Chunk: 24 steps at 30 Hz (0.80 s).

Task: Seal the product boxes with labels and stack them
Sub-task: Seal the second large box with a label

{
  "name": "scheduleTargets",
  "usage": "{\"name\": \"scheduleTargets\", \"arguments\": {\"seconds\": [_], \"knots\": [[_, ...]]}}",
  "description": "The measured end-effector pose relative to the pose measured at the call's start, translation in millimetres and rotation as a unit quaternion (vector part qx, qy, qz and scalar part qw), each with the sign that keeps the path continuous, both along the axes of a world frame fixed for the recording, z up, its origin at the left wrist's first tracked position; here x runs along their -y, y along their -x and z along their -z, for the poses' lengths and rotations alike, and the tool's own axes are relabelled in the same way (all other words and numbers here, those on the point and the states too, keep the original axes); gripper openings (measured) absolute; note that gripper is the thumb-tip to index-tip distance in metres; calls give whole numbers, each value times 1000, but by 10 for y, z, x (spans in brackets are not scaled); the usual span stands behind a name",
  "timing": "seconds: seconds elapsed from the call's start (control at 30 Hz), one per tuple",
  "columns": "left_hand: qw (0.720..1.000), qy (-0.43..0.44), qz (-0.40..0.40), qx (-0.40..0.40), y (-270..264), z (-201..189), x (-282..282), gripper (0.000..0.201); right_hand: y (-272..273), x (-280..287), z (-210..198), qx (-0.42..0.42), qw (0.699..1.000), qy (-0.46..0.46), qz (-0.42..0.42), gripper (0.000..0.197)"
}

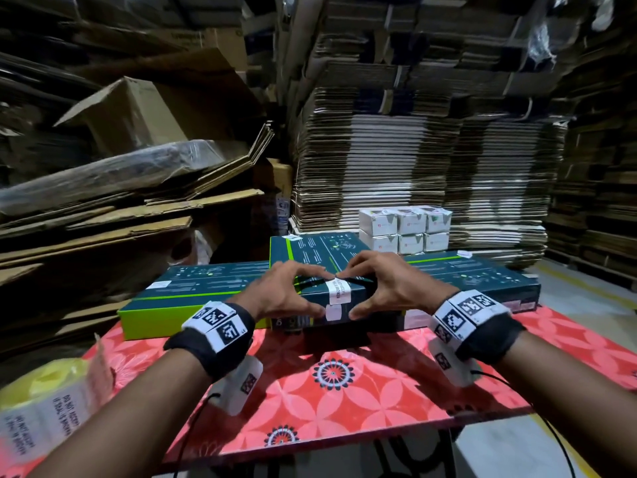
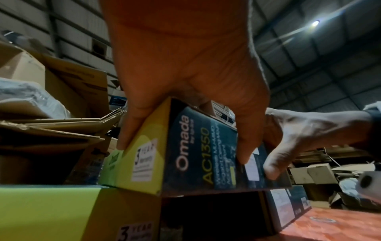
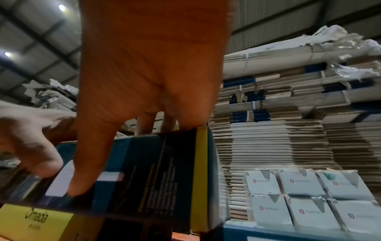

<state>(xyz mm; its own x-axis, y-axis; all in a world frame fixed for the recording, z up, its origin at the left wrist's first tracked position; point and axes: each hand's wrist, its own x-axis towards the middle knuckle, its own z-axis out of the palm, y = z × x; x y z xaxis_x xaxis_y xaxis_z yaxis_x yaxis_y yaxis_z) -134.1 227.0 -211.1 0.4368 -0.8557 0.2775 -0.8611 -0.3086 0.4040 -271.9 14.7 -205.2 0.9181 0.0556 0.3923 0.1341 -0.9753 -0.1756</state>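
- Head view is showing both hands working on a dark teal product box [image 1: 339, 291] at the table's centre, lying on top of other flat teal boxes [image 1: 193, 291].
- The left hand [image 1: 281, 293] is gripping the box from its 9 o'clock side, fingers curled over the top edge and thumb pressing the front face beside a white seal label [image 1: 339, 290].
- The right hand [image 1: 387, 288] is gripping from 3 o'clock the same way, thumb pressing the front face just beside the label's lower end.
- The label is wrapping over the top edge and down the front.
- Small white boxes [image 1: 405, 224] are sitting stacked at 12 o'clock.
- A label roll [image 1: 48, 412] is lying at 8 o'clock on the red floral table [image 1: 344, 384].
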Motion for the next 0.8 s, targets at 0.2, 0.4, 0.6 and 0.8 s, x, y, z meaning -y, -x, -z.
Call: {"name": "scheduleTargets", "arguments": {"seconds": [0.2, 0.4, 0.6, 0.8], "knots": [[999, -2, -34, 38, -21, 17, -53, 84, 27, 30, 5, -15, 998, 24, 50, 94], [997, 20, -75, -29, -27, 72, -191, 92, 212, 161, 52, -78, 988, -51, 124, 128], [999, -2, -40, -26, -93, -19, -259, 83, 320, 5, 96, -44, 981, -140, 124, 126], [999, -41, -8, -30, -317, -130, -447, 85, 442, -322, 56, -24, 980, -125, 151, 103]]}}
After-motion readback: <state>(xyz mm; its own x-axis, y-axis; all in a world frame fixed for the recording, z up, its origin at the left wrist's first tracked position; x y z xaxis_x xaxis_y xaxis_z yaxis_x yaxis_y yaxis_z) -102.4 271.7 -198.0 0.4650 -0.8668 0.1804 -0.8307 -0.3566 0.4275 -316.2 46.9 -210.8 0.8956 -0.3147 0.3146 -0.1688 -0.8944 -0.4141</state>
